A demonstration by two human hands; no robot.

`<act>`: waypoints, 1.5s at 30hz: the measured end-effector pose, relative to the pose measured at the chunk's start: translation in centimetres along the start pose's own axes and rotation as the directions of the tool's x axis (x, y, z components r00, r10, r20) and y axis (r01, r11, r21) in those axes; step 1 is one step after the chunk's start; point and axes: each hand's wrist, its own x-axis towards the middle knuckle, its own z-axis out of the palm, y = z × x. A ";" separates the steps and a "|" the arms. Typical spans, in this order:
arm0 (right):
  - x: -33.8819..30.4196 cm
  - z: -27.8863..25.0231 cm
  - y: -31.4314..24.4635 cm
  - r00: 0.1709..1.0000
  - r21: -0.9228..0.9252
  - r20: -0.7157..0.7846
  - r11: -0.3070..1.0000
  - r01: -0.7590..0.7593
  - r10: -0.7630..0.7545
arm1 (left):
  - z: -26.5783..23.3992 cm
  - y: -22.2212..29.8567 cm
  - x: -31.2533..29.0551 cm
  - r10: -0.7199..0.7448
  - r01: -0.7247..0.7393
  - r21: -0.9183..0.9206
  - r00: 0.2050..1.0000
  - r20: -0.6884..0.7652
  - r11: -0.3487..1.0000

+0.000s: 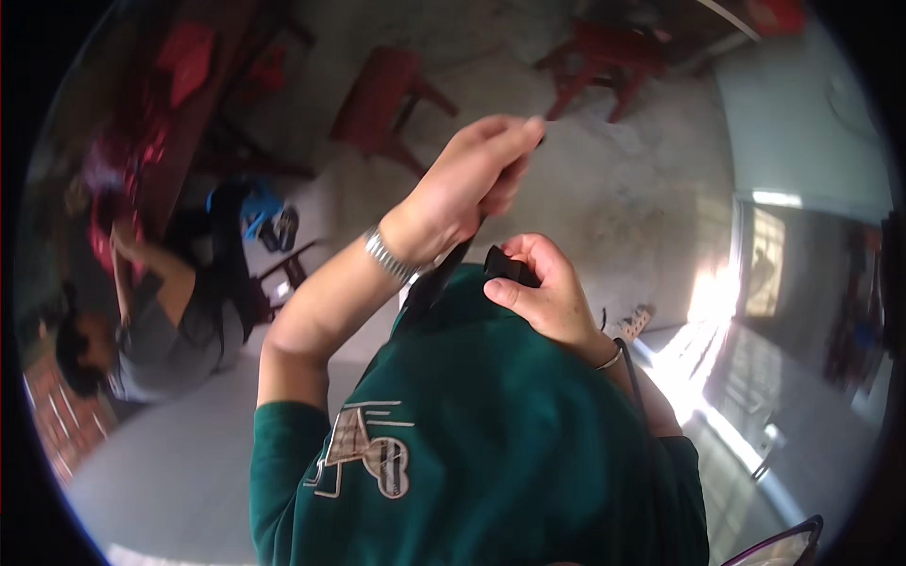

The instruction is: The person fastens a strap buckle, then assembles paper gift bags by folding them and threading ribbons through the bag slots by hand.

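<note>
My left hand (472, 174) is raised in front of me with its fingers curled closed around a black strap-like strip (455, 259). The strip runs down from that hand past the silver watch (388, 256) on my left wrist, toward my waist. Close by on the right, my right hand (545, 288) pinches a small, dark, block-shaped piece (510, 267) between thumb and fingers. What exactly this piece is, and whether it joins the strip, I cannot tell. Both hands are over the front of my green shirt (510, 406).
Red wooden stools (382, 99) stand on the grey floor (623, 184) ahead, one more (604, 61) farther right. At the left, a person in a grey shirt (170, 344) sits near a long dark table (203, 104). Sunlight falls by a doorway (708, 349) at the right.
</note>
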 end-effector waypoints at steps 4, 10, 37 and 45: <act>7.2 4.7 -1.6 0.859 0.009 0.424 0.947 -0.321 0.288 | -4.4 3.8 0.6 0.085 -0.097 -0.063 0.981 -0.174 0.993; 14.1 11.0 -3.4 0.778 0.053 0.444 0.854 -0.518 0.445 | -10.9 7.8 -1.1 0.102 -0.096 0.041 0.970 -0.221 0.995; 37.5 12.6 -14.5 0.506 -0.442 0.546 0.743 -0.503 0.668 | -17.6 4.4 0.2 0.297 -0.564 -0.273 0.716 -0.632 0.779; 39.8 14.7 -14.6 0.490 -0.448 0.564 0.745 -0.495 0.665 | -19.8 6.6 0.9 0.511 -0.580 0.136 0.553 -0.657 0.803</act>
